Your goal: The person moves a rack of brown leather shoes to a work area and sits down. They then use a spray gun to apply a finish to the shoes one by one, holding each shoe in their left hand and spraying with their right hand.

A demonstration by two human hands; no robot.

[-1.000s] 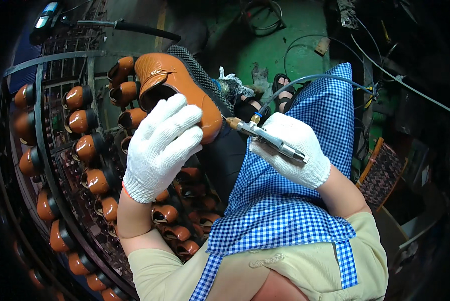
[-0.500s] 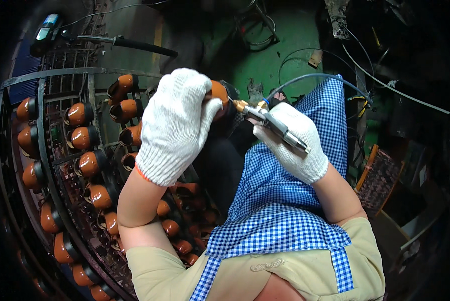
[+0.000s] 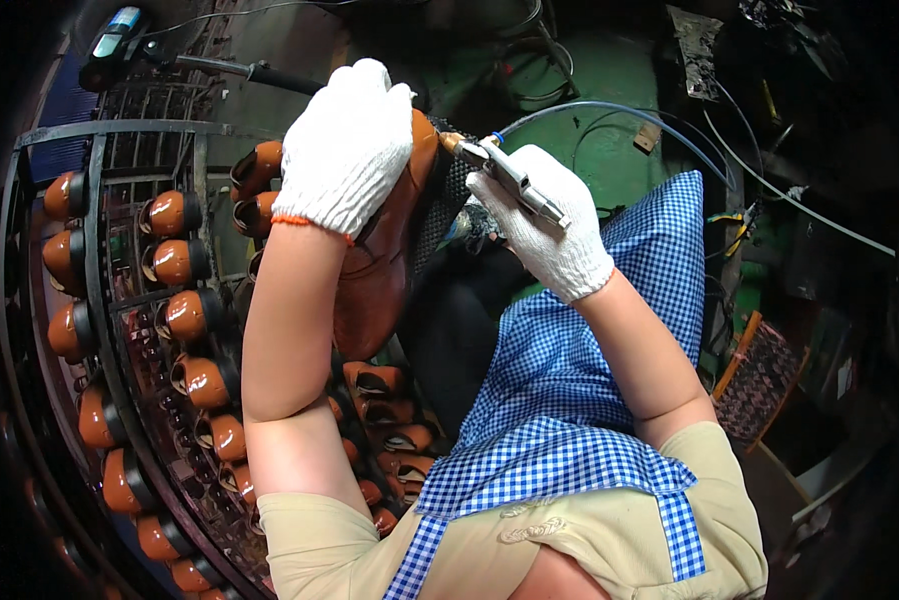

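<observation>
My left hand (image 3: 344, 150), in a white knit glove, grips a brown leather shoe (image 3: 374, 270) near one end. The shoe is turned on its side, with its black textured sole (image 3: 437, 205) toward the right and its other end pointing down along my forearm. In my gloved right hand (image 3: 559, 225) is a small metal spray gun (image 3: 519, 185), its brass nozzle (image 3: 451, 142) close to the edge of the shoe where upper and sole meet. From the gun a blue-grey hose (image 3: 609, 105) arches away to the right. Whether nozzle and shoe touch, I cannot tell.
On my left stands a metal rack (image 3: 94, 250) carrying rows of glossy brown shoes (image 3: 184, 315). More brown shoes (image 3: 399, 410) lie below my left arm. A black pole (image 3: 279, 78) reaches in behind my left hand. A woven-seated wooden stool (image 3: 759, 385) is at right.
The shoe has swung into fuller view, its side and sole now showing. Both hands have moved farther up and to the left, the spray gun staying close to the shoe.
</observation>
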